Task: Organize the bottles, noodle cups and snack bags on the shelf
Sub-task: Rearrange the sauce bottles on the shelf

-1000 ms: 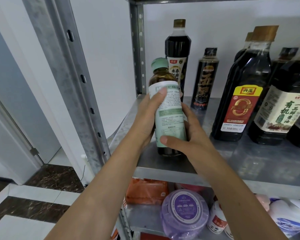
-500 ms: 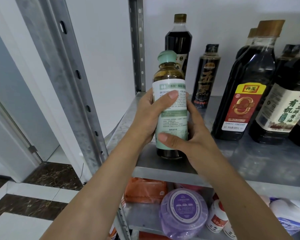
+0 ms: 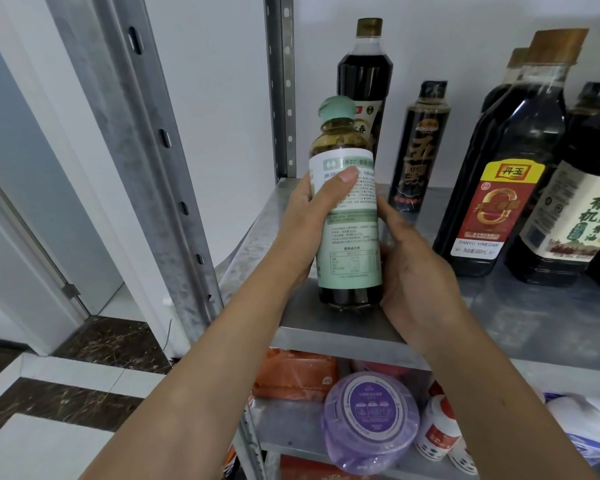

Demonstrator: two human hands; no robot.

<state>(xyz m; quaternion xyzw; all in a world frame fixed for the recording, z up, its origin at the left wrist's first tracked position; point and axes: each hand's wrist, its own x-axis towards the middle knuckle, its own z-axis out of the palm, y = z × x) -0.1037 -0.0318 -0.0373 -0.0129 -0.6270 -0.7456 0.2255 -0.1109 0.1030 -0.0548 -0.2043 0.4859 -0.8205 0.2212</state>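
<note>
On the metal shelf [image 3: 520, 327], near its left front corner, the green-capped bottle [image 3: 347, 216] stands upright between both hands. The left hand [image 3: 312, 220] wraps its label, thumb across the front; the right hand [image 3: 413, 271] cups its lower right side.

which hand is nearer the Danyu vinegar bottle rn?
Right. The right hand grips the green-label bottle on the side facing the vinegar bottle, with a gap between. The left hand holds the far side, further from it.
</note>
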